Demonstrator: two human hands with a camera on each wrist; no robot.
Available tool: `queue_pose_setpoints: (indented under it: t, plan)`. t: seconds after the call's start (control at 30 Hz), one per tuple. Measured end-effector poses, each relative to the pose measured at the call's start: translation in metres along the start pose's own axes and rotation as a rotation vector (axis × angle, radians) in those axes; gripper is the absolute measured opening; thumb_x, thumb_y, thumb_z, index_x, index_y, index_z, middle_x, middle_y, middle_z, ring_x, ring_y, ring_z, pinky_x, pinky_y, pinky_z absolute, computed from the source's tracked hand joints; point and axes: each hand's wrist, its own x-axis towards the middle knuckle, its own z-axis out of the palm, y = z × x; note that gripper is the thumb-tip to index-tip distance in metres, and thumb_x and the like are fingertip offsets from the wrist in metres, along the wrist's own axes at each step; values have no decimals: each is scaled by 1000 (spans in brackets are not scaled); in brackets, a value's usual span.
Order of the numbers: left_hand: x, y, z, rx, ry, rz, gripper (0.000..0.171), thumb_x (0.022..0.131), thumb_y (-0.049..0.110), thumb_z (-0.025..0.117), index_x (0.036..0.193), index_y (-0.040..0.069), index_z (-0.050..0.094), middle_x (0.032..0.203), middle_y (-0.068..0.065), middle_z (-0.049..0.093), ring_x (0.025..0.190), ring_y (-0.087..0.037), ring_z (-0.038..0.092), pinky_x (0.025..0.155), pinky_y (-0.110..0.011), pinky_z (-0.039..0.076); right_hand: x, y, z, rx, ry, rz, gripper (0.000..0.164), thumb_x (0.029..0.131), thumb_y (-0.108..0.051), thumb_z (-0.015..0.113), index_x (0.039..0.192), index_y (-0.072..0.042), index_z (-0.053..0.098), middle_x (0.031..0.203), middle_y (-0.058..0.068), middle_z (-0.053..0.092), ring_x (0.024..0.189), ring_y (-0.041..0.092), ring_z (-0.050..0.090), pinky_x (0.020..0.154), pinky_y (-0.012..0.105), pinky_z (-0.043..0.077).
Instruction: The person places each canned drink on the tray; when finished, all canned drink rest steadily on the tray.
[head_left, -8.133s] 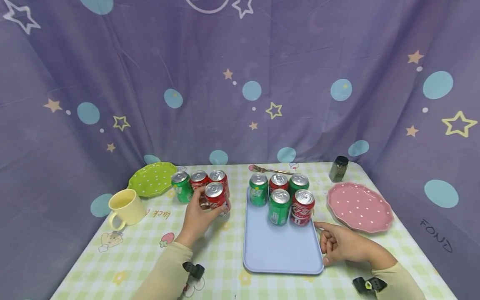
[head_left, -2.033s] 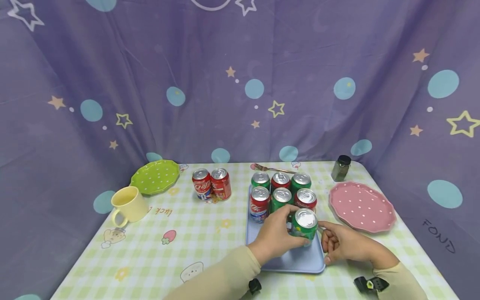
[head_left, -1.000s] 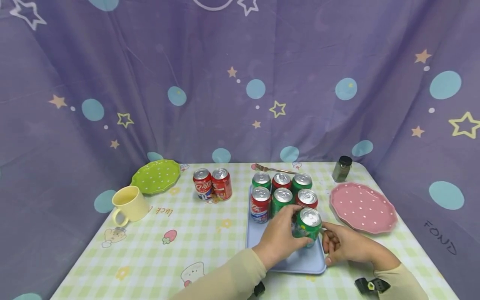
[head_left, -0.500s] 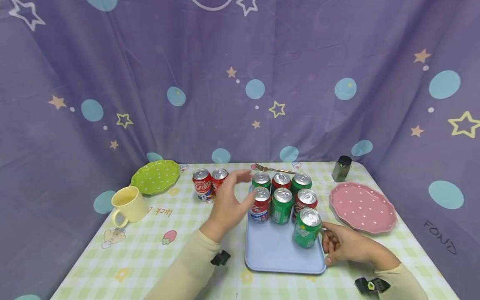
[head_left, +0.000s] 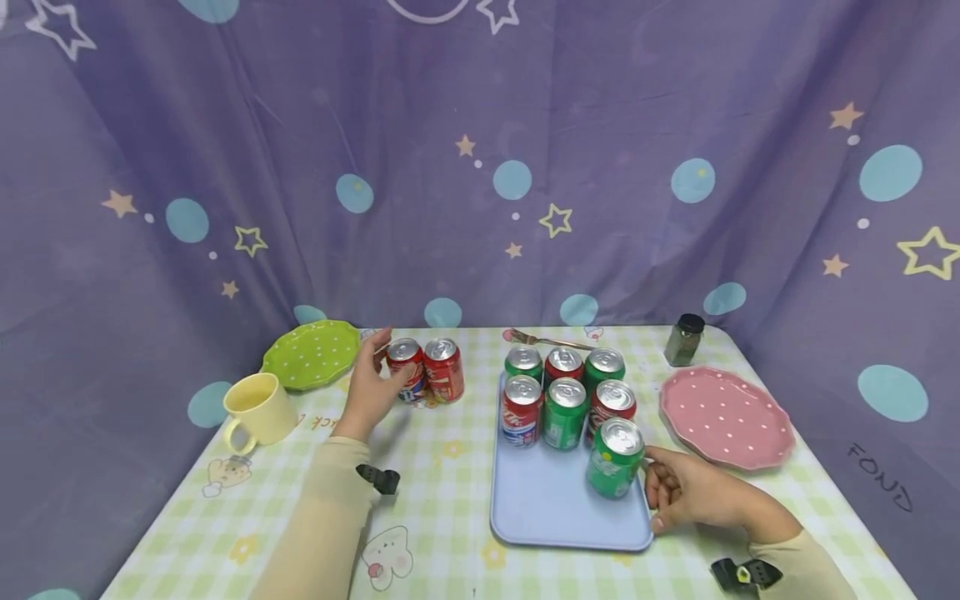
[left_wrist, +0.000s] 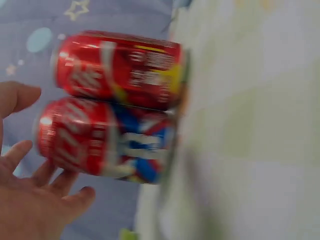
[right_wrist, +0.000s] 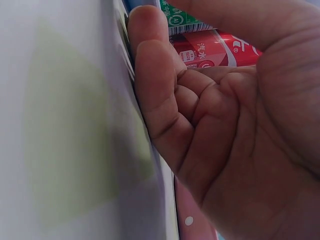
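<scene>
In the head view my left hand (head_left: 371, 392) reaches to the left one of two red cola cans, fingers spread beside this can (head_left: 411, 385). The left wrist view shows the fingers parted at the lower can (left_wrist: 100, 140), with the thumb apart from it. The other red can (head_left: 444, 371) stands against it. My right hand (head_left: 690, 492) holds the right edge of a blue tray (head_left: 555, 517), several fingers curled. On the tray stand red and green soda cans, with a green can (head_left: 615, 462) nearest that hand.
A yellow mug (head_left: 258, 412) and a green dotted plate (head_left: 311, 354) are at the left. To the right lie a pink dotted plate (head_left: 723, 417) and a spice jar (head_left: 684, 340). A fork (head_left: 551, 341) lies behind the tray.
A red can and a green can have come from the left group onto the tray. My left hand let go of the green can and moved left to the red cans. The right hand stayed.
</scene>
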Motion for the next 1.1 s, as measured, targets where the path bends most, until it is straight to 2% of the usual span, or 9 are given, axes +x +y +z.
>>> queue_pose_setpoints:
  t: [0.1,0.2,0.43,0.67,0.77,0.87,1.0,1.1]
  plan:
    - [-2,-16,5,-9,-59,-98,86,97,9,76,165,11,24,156,-25,37,140,-44,44,116,-55,39,-1,-1,1,1,0,-7,71,78,-10,91,132,2,48,93,19,66,74,16,64,62,30,57]
    - [-3,-25,9,-5,-59,-145,91,96,9,77,166,13,19,152,-26,39,137,-45,48,112,-54,44,-1,-1,1,-2,0,-10,69,77,-9,91,130,1,49,93,19,66,73,16,65,62,30,57]
    - [-4,-32,11,-23,-11,-173,78,96,8,78,160,11,34,143,-24,47,133,-44,51,113,-53,43,-2,-2,0,21,1,-9,74,77,-8,91,134,5,46,93,18,66,74,17,64,61,29,57]
    - [-4,-33,7,-40,84,-183,79,93,11,82,157,10,35,139,-22,49,130,-42,54,109,-52,47,-1,-2,1,25,-1,-20,70,77,-8,91,131,3,48,93,19,66,73,18,64,61,29,57]
    - [-3,-27,1,-67,148,-162,80,93,13,82,157,9,35,141,-21,48,130,-40,54,109,-51,47,-1,-1,1,21,2,-6,72,77,-9,92,132,4,47,93,18,66,74,17,64,61,29,57]
    - [0,-13,-7,-101,208,-101,78,93,13,82,156,9,37,140,-18,49,127,-36,56,107,-46,50,-1,0,0,17,4,9,76,77,-10,92,135,5,45,93,17,66,74,17,64,62,29,57]
    - [1,18,-17,-150,249,-13,75,92,11,83,154,14,42,137,-10,53,120,-27,59,98,-32,53,0,1,0,5,2,16,76,77,-11,92,136,4,45,93,17,66,74,16,64,62,29,57]
    - [0,46,-21,-179,239,50,73,90,9,84,153,17,45,137,-5,56,116,-22,61,91,-25,55,0,0,0,4,4,6,75,77,-10,92,135,3,46,93,19,66,74,16,64,62,30,57]
